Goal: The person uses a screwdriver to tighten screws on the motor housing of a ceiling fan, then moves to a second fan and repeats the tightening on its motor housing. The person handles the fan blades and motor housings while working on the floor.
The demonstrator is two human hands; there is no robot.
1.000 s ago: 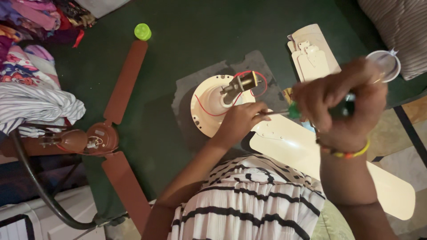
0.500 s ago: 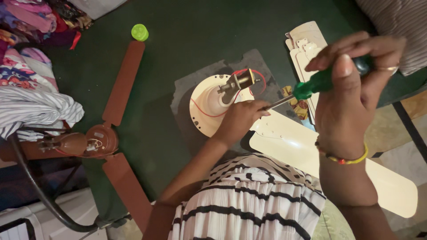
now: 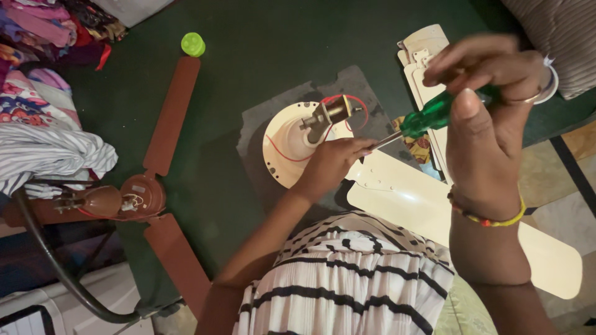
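Observation:
My right hand is raised close to the camera and grips the green handle of a screwdriver, whose metal shaft points down-left toward my left hand. My left hand rests on the rim of a cream ceiling-fan motor housing and appears to pinch something small at the shaft's tip. The housing lies on a grey mat, with a brass-coloured stem and red wires sticking up from it. A cream fan blade lies just right of my left hand.
A brown ceiling fan with blades lies on the dark green floor covering at left. A green bottle cap sits near its upper blade. Piled clothes fill the far left. More cream blades lie at upper right. A black hose curves at lower left.
My right hand has turned and lifted the screwdriver, so the green handle shows more and the shaft now angles toward my left hand. My left hand stays on the housing.

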